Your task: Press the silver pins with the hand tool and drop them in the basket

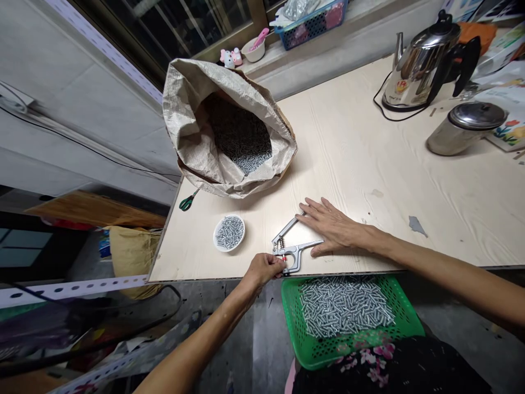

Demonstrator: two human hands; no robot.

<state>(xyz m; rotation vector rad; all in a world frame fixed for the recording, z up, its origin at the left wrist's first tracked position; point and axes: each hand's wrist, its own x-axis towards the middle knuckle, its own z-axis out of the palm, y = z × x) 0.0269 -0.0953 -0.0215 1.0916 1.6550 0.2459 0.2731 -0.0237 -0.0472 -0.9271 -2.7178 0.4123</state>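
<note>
Metal hand pliers [292, 248] lie on the pale wooden table [369, 164] near its front edge, jaws pointing left. My right hand [330, 226] rests flat on the two handles, fingers stretched out. My left hand [264, 268] is pinched at the jaws, fingertips closed on something too small to make out. A small white bowl [229, 232] of metal screws sits to the left of the pliers. A green plastic basket [348, 317] holding many metal screws rests on my lap below the table edge.
A large open sack [223, 128] of screws stands at the table's back left, with green-handled scissors [187, 202] beside it. A steel kettle [426, 63] and a lidded steel pot [467, 127] stand at the far right. The windowsill holds a blue basket [311, 19].
</note>
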